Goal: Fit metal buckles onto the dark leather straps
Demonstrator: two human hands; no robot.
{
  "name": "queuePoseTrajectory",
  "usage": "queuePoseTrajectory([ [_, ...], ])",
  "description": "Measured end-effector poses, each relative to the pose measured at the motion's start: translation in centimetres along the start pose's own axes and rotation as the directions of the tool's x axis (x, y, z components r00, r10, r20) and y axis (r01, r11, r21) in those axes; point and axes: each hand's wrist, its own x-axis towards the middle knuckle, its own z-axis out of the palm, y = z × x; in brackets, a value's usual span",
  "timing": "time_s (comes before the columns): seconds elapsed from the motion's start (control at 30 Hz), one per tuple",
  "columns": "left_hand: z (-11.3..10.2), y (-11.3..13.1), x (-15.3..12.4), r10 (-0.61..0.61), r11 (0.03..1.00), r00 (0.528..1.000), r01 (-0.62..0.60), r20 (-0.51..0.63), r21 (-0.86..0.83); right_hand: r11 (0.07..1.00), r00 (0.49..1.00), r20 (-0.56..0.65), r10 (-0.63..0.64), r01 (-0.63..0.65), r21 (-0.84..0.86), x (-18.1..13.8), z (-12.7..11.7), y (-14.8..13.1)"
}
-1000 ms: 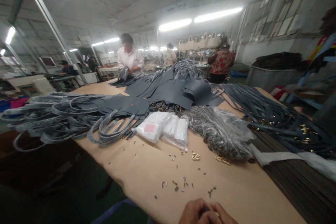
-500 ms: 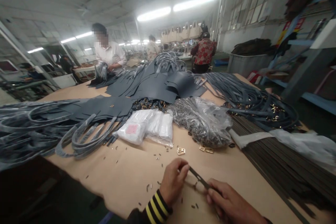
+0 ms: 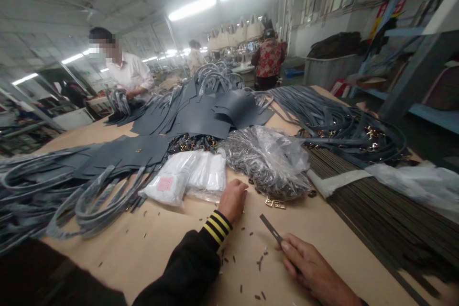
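Note:
My right hand (image 3: 304, 260) is closed on a narrow dark leather strap (image 3: 268, 226). The strap's free end, with a small slot cut in it, points up and left out of the fingers. Farther up the table, my left hand (image 3: 234, 201) is low over the paper beside the white plastic packets (image 3: 201, 172). Its fingers curl downward, and the back of the hand hides what they touch. A small glint of gold shows at its edge. Right of it lie gold rectangular buckles (image 3: 275, 203). Several small dark bits (image 3: 260, 263) are scattered between the hands.
A clear bag of dark rings (image 3: 265, 162) stands ahead. Dark strips (image 3: 380, 220) lie stacked at right, near straps with gold clasps (image 3: 358, 134). Grey-blue panels (image 3: 201, 114) and wrapped handles (image 3: 96, 205) cover the back and left. A person (image 3: 125, 74) works across the table.
My left hand has left the strap's end and moved forward to where loose gold buckles lay. My right hand still holds the strap. The view has shifted slightly to the right.

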Motion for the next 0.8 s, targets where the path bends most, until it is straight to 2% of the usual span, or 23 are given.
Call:
queuePoseTrajectory([
  [0.17,1.6,0.3,3.3,0.050,0.997,0.998,-0.051,0.023,0.062,1.000,1.000,0.031,-0.003,0.002,0.026,0.3,-0.1,0.4],
  [0.33,1.7,-0.1,3.4,0.034,0.996,0.999,-0.036,0.033,0.076,0.999,0.999,0.045,0.031,-0.033,0.038,0.0,0.0,0.3],
  [0.5,-0.8,-1.3,0.9,-0.003,0.999,0.997,-0.001,0.082,0.043,0.997,0.998,0.051,0.047,-0.050,0.053,-0.3,0.2,-0.4],
  [0.63,-2.6,-1.2,-2.3,-0.026,0.999,0.998,0.025,0.059,0.019,1.000,0.998,0.069,0.014,-0.014,0.003,-0.4,0.2,-0.8],
  [0.8,-2.0,0.3,-5.4,-0.017,0.999,0.996,0.020,0.093,-0.026,1.000,0.997,0.078,-0.009,0.007,0.019,-0.5,0.1,-0.8],
])
